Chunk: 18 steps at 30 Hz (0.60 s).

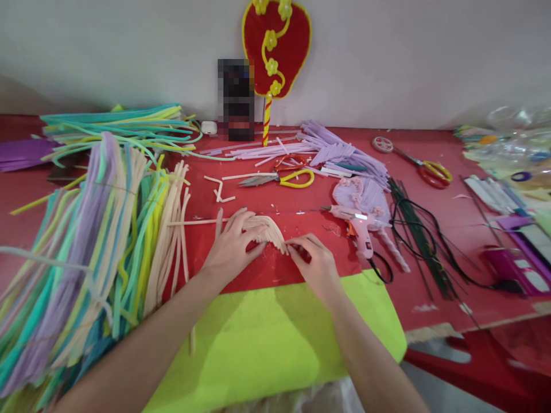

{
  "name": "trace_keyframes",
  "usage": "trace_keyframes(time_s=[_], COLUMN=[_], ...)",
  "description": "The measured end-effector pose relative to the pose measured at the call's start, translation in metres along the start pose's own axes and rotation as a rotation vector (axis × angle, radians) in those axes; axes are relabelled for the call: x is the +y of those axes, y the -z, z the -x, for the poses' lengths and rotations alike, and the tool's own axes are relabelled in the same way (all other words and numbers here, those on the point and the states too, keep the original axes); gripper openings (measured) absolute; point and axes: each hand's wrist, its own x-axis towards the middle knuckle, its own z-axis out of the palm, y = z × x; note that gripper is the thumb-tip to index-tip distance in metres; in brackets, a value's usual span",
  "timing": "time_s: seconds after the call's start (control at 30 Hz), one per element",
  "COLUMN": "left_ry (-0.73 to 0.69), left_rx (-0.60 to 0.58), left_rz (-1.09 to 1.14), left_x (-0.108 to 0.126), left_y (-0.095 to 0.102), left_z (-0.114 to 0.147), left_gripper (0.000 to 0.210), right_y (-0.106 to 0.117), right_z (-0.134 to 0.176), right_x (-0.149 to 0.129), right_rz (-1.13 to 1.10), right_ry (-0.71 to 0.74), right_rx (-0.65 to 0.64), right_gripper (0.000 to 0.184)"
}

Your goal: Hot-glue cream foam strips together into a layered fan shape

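Note:
A fan-shaped piece of cream pipe cleaners (271,230), laid side by side and curved, rests on the red tabletop. My left hand (230,244) holds its left part, with the thumb below and the fingers over it. At the lower right tip of the piece, my right hand (316,261) pinches the ends between thumb and fingertips. One long cream pipe cleaner (193,222) sticks out leftward from behind my left hand. Beyond the hands lie yellow-and-red-handled scissors (297,178) and bent cream offcuts (219,189). A pink glue gun (361,226) lies right of my right hand.
Pipe cleaner bundles (86,246) in many colours crowd the left. Purple ones (340,149) lie behind, near a red fan (278,51) against the wall. On the right are a black cord (434,235), more scissors (430,172) and green stems (419,246). A yellow-green sheet (267,338) covers the front edge.

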Motion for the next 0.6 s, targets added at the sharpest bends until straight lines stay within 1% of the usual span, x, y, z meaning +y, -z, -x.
trace_keyframes(time_s=[0.13,0.3,0.47,0.6], left_ry=[-0.046,-0.153,-0.203,-0.216], left_rx=[-0.018,-0.049,-0.045,-0.028], left_rz=[-0.047,-0.068,-0.079,-0.078], left_x=[0.0017,0.0063,0.0058,0.0032], left_y=[0.0029,0.0064,0.0030,-0.0007], left_z=[-0.0001,0.0008,0.0018,0.0019], left_gripper=[0.029,0.030,0.032,0.032], right_y=[0.0008,-0.0001,-0.0001,-0.0003], right_z=[-0.0012,-0.0017,-0.0020,-0.0020], right_x=[0.0015,0.0037,0.0027,0.0024], right_rz=[-0.003,-0.019,-0.020,-0.030], right_ry=[0.004,0.021,0.009,0.006], right_rx=[-0.027,-0.012,-0.011,-0.013], right_gripper=[0.015,0.014,0.014,0.014])
